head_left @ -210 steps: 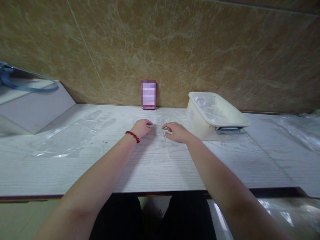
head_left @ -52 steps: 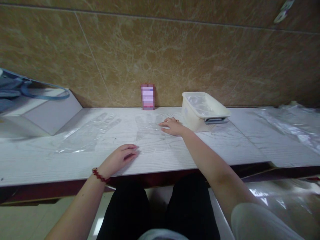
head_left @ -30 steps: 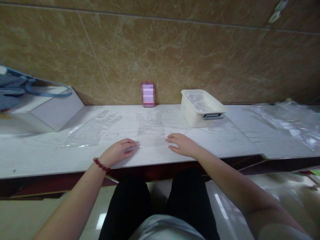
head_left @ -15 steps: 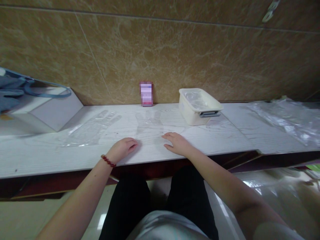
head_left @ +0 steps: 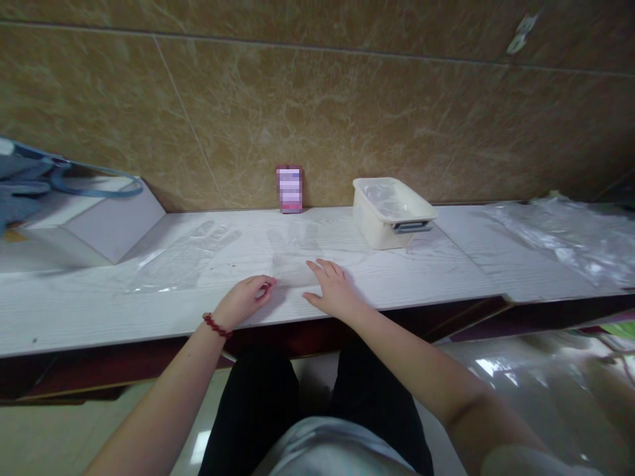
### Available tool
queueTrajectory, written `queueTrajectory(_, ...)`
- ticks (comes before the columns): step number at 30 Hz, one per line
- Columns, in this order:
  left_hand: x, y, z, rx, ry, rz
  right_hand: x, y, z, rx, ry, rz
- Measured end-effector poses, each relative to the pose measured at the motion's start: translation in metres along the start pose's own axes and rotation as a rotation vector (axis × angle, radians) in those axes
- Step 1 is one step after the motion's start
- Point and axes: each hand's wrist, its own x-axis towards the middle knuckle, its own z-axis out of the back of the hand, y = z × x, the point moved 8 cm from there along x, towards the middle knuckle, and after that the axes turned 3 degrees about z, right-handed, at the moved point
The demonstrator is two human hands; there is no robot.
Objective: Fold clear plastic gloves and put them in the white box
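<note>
A clear plastic disposable glove (head_left: 294, 254) lies flat on the white wood-grain counter (head_left: 426, 281), its finger end toward the wall. My left hand (head_left: 249, 297), with a red bead bracelet at the wrist, pinches the glove's near left corner between thumb and fingertips. Across from it, my right hand (head_left: 333, 287) rests palm down with fingers apart, the fingertips over the glove's near right part. To the left, more clear plastic gloves (head_left: 181, 261) lie flat.
A phone (head_left: 290, 190) leans against the tiled wall. Right of it stands a cream plastic basket (head_left: 374, 228) with clear plastic inside. Crumpled clear plastic (head_left: 570, 231) covers the far right. A white box (head_left: 106, 225) with a blue strap (head_left: 99, 192) stands at left.
My right hand has slid left over the glove, closer to my left hand. My left hand has shifted slightly right, its fingertips now at the glove's corner.
</note>
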Motion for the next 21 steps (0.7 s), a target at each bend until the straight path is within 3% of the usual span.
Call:
queueTrajectory(7,-0.009,-0.013,0.010,-0.015,-0.015,-0.019,0.004,-0.016,-0.007,-0.038,0.041,-0.042)
queueTrajectory(13,-0.016,-0.012,0.012,-0.023,-0.038,-0.063,0.014,-0.027,-0.006,-0.047,0.154,0.192)
queueTrajectory(21,0.010,-0.007,-0.001,0.058,-0.057,-0.220,0.033,-0.034,-0.016,-0.078,0.247,0.347)
